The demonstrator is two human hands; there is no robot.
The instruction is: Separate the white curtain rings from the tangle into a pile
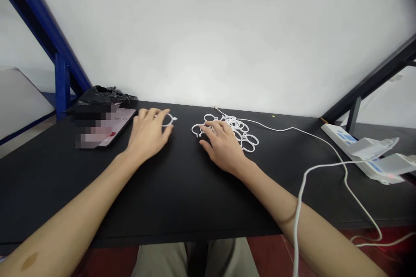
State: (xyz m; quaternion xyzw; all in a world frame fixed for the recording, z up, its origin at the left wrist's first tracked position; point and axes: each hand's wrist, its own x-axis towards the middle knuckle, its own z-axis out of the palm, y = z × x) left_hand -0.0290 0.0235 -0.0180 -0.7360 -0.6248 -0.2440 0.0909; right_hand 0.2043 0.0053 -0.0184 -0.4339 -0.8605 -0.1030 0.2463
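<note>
My left hand [147, 133] is palm down over the left middle of the black table [175, 186]. Its thumb and index finger are apart, on either side of a single white plastic ring [168, 120] with a small tab; part of this ring is hidden by the fingers. To the right, my right hand [221, 143] rests on the near left side of a loose pile of white plastic rings [241, 126], fingers spread and slightly bent. Several rings stick out around it, and some look open like hooks. Whatever lies beneath the palm is hidden.
A phone [121, 126], partly blurred out, lies left of my left hand, with a crumpled black plastic bag [104, 94] behind it. On the right, a white power strip [360, 151] holds chargers. A white cable [303, 181] loops over my right forearm. A white wall [208, 43] backs the table.
</note>
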